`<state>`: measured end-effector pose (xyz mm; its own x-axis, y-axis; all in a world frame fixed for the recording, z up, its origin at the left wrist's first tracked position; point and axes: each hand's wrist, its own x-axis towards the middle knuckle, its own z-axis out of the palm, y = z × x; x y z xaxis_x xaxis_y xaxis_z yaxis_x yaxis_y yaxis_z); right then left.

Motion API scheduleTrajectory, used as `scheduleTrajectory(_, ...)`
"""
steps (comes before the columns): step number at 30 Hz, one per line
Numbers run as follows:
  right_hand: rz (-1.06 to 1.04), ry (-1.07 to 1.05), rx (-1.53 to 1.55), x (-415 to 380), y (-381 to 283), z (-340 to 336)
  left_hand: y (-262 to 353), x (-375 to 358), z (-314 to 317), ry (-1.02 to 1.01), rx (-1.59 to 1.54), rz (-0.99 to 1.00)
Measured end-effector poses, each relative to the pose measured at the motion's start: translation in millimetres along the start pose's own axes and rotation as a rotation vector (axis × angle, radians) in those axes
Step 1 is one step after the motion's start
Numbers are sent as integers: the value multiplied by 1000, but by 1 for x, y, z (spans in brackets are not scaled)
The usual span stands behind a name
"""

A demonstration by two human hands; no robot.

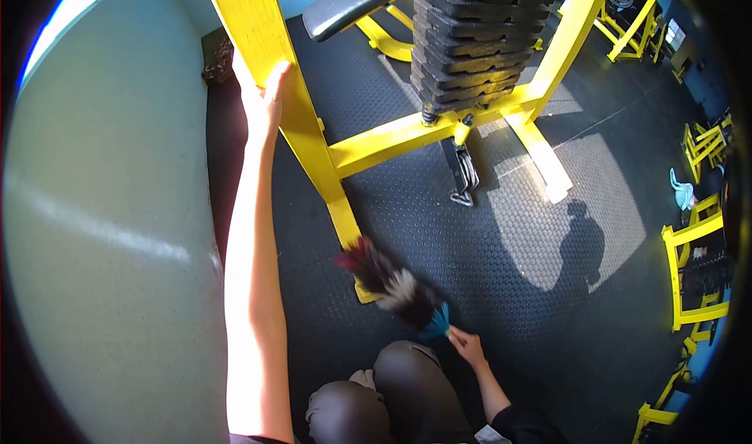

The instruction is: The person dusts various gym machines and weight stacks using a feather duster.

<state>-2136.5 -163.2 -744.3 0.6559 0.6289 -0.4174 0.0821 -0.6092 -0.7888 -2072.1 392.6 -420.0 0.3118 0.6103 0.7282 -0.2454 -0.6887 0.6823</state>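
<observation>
My left hand point(262, 92) is wrapped round the edge of a yellow upright post point(270, 45) of a weight machine, thumb on its near face. Low in the view, my right hand point(465, 344) grips the handle end of a feather duster point(399, 287) with a blue collar. The duster's dark, white and red feathers lie over the lower end of the yellow base leg point(343, 221), slightly blurred. My bent knees show just below the duster.
A black weight stack point(478, 45) stands beyond the yellow crossbar point(399, 142). A padded bench point(356, 5) is above. A pale wall point(110, 232) runs close on the left. More yellow machines point(697, 272) line the right side of the dark rubber floor point(486, 264).
</observation>
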Motion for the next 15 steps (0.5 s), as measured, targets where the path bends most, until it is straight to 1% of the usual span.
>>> scheduleTrajectory(1, -14, 7, 5, -4, 1, 7, 0, 0, 2, 28, -14, 11)
scheduleTrajectory(3, -168, 120, -53, -6, 4, 17, -11, 0, 1, 19, 0, 46)
scheduleTrajectory(6, -218, 124, -61, 43, -37, 27, -4, 0, -1, 22, 6, 79)
scheduleTrajectory(8, -131, 76, -152, 78, -84, 25, 2, 2, -1, 7, -14, 22)
scheduleTrajectory(9, -138, 92, -156, 91, -101, 29, 18, 3, 0, 1, -20, -23)
scheduleTrajectory(10, -115, 75, -177, 104, -119, 30, 22, 5, -2, -22, 12, -46)
scheduleTrajectory(11, -86, 52, -197, 107, -135, 22, 13, 8, -5, -36, 22, -52)
scheduleTrajectory(12, -84, 55, -197, 101, -149, 12, 17, 10, -7, -63, 46, -72)
scheduleTrajectory(15, 63, -6, -178, 64, -195, -17, 32, 20, -14, -153, 54, -171)
